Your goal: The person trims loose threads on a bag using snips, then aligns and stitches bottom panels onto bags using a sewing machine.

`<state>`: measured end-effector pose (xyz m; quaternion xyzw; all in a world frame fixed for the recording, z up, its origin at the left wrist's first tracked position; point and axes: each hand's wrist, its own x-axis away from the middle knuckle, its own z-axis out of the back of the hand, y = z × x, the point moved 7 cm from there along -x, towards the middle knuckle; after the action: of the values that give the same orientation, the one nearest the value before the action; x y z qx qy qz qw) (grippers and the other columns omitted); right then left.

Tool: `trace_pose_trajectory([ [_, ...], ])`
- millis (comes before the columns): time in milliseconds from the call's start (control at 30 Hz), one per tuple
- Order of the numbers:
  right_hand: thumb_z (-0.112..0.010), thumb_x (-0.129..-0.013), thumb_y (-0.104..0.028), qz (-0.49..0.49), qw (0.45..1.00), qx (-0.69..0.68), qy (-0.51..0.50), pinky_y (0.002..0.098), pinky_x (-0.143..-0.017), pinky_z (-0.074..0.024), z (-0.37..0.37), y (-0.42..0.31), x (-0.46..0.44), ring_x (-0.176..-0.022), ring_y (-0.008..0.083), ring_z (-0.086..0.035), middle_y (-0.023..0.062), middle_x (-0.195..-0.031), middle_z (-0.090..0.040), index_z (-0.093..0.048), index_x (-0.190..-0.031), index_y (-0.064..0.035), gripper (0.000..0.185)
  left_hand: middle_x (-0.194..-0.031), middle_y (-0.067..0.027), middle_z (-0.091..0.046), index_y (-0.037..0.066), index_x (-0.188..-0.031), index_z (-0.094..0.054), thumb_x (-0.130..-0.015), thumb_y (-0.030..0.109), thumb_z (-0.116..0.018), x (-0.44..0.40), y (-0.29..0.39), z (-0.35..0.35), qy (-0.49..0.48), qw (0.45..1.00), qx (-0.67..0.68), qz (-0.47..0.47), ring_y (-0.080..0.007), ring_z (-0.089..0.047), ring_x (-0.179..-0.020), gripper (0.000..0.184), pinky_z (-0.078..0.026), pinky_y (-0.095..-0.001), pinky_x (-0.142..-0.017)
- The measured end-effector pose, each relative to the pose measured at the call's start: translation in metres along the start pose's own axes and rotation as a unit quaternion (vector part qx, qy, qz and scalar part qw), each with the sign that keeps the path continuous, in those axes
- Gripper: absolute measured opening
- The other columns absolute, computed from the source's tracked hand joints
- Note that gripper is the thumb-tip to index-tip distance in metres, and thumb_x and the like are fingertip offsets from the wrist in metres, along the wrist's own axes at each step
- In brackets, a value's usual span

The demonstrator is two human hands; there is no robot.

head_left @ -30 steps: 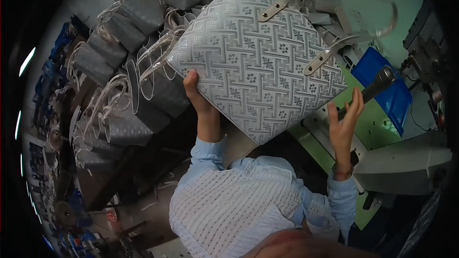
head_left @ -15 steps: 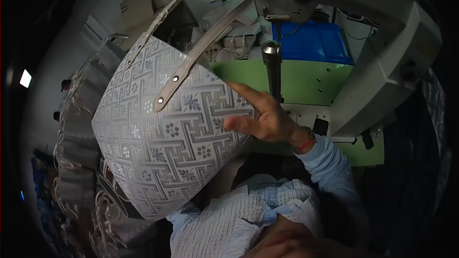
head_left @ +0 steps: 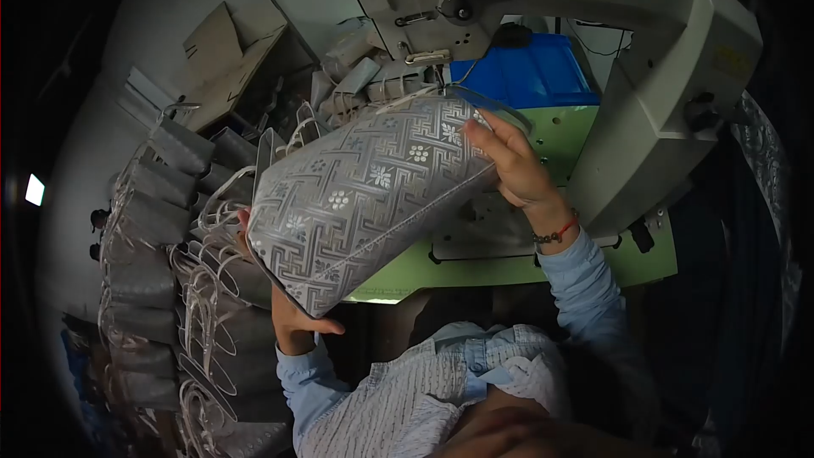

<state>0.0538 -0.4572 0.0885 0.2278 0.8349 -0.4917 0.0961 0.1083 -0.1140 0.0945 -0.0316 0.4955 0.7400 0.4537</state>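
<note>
The machine [head_left: 649, 119] stands over a green table [head_left: 386, 286], with other bags [head_left: 157, 216] massed at the left. The patterned bag [head_left: 373, 191] is held tilted above the table's front, its far end near the machine head. It looks light and fairly stiff, smooth enough to slide, so the corners and seamed edges seem the surest holds. The right hand [head_left: 519, 168] grips its upper right corner, thumb on the face; the left hand [head_left: 292, 312], partly hidden, cups its lower left end.
</note>
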Motion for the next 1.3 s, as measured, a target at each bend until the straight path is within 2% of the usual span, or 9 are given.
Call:
trace_pose_trajectory([
  [167,-0.058,-0.098,-0.022,-0.088,0.993,-0.061,0.044,0.03,-0.085,-0.0523,0.037,0.001,-0.018,-0.097,0.0151,-0.064,0.0073,-0.109,-0.066,-0.061,-0.117,0.0011,0.031,-0.151,-0.0311,-0.01,0.007,-0.154,-0.017,-0.043,0.078,-0.08,-0.092,0.073,0.0,-0.042,0.934,-0.214,-0.284,-0.0514,-0.021,-0.138,0.146,-0.029,-0.0579,-0.108],
  [233,-0.059,-0.097,-0.023,-0.115,0.989,-0.054,0.072,0.031,-0.083,-0.0531,0.066,0.011,-0.028,-0.096,0.0161,-0.065,0.008,-0.108,-0.066,-0.062,-0.116,0.0016,0.031,-0.147,-0.0305,-0.018,0.008,-0.151,-0.028,-0.048,0.07,-0.082,-0.12,0.068,-0.007,-0.084,0.919,-0.201,-0.328,-0.0511,-0.024,-0.136,0.132,-0.03,-0.0579,-0.108],
  [500,-0.061,-0.096,-0.03,-0.28,0.942,-0.017,0.186,0.0349,-0.083,-0.0531,0.193,0.117,0.005,-0.096,0.0179,-0.063,0.0094,-0.111,-0.063,-0.058,-0.116,0.0006,0.037,-0.149,-0.0227,-0.024,0.011,-0.148,-0.038,-0.047,0.052,-0.087,-0.184,0.025,-0.101,-0.227,0.932,-0.202,-0.198,-0.0458,-0.029,-0.138,0.12,-0.031,-0.0569,-0.109],
  [600,-0.064,-0.094,-0.029,-0.313,0.881,0.296,0.195,0.0351,-0.084,-0.0522,0.208,0.113,0.018,-0.096,0.0189,-0.063,0.0085,-0.115,-0.062,-0.059,-0.116,-0.0028,0.035,-0.147,-0.0206,-0.032,0.014,-0.141,-0.05,-0.048,0.04,-0.083,-0.189,0.027,-0.101,-0.265,0.943,-0.122,-0.159,-0.0439,-0.034,-0.138,0.102,-0.033,-0.0564,-0.108],
  [667,-0.067,-0.092,-0.024,0.014,0.796,0.596,0.11,0.0331,-0.083,-0.0512,0.151,0.042,-0.007,-0.097,0.0175,-0.062,0.0066,-0.118,-0.061,-0.059,-0.117,-0.0075,0.031,-0.146,-0.0202,-0.034,0.013,-0.14,-0.052,-0.048,0.04,-0.083,-0.196,0.033,-0.096,-0.288,0.938,-0.112,-0.16,-0.0436,-0.035,-0.137,0.1,-0.034,-0.0563,-0.108],
  [733,-0.07,-0.089,-0.019,-0.011,0.903,0.426,0.054,0.0295,-0.08,-0.051,0.105,0.006,-0.032,-0.095,0.0146,-0.062,0.0053,-0.12,-0.061,-0.061,-0.117,-0.0118,0.03,-0.145,-0.0197,-0.037,0.013,-0.14,-0.052,-0.048,0.038,-0.081,-0.201,0.037,-0.093,-0.31,0.929,-0.111,-0.167,-0.043,-0.037,-0.135,0.1,-0.034,-0.0559,-0.108],
  [833,-0.072,-0.087,-0.027,-0.008,0.936,0.35,-0.031,0.0281,-0.071,-0.0502,0.064,-0.013,-0.056,-0.088,0.0133,-0.063,0.0036,-0.107,-0.066,-0.066,-0.109,-0.0089,0.029,-0.141,-0.0205,-0.041,0.013,-0.141,-0.052,-0.046,0.035,-0.078,-0.206,0.047,-0.094,-0.31,0.921,-0.146,-0.183,-0.0394,-0.044,-0.13,0.101,-0.042,-0.0493,-0.104],
  [1033,-0.066,-0.091,-0.014,-0.08,0.926,0.309,-0.201,0.025,-0.061,-0.0448,0.038,-0.02,-0.078,-0.069,0.0089,-0.055,0.0028,-0.086,-0.062,-0.062,-0.109,-0.0042,0.022,-0.138,-0.0201,-0.042,0.013,-0.142,-0.049,-0.047,0.035,-0.078,-0.201,0.044,-0.098,-0.301,0.925,-0.162,-0.168,-0.0404,-0.045,-0.129,0.103,-0.043,-0.0494,-0.103],
  [1300,-0.059,-0.096,-0.011,0.021,0.927,0.348,-0.137,0.0258,-0.063,-0.0496,0.003,-0.04,-0.04,-0.07,0.0107,-0.059,0.005,-0.084,-0.059,-0.054,-0.101,0.0001,0.013,-0.137,-0.0193,-0.046,0.013,-0.144,-0.047,-0.046,0.034,-0.078,-0.199,0.063,-0.099,-0.287,0.916,-0.229,-0.163,-0.0378,-0.05,-0.119,0.104,-0.041,-0.048,-0.102],
])
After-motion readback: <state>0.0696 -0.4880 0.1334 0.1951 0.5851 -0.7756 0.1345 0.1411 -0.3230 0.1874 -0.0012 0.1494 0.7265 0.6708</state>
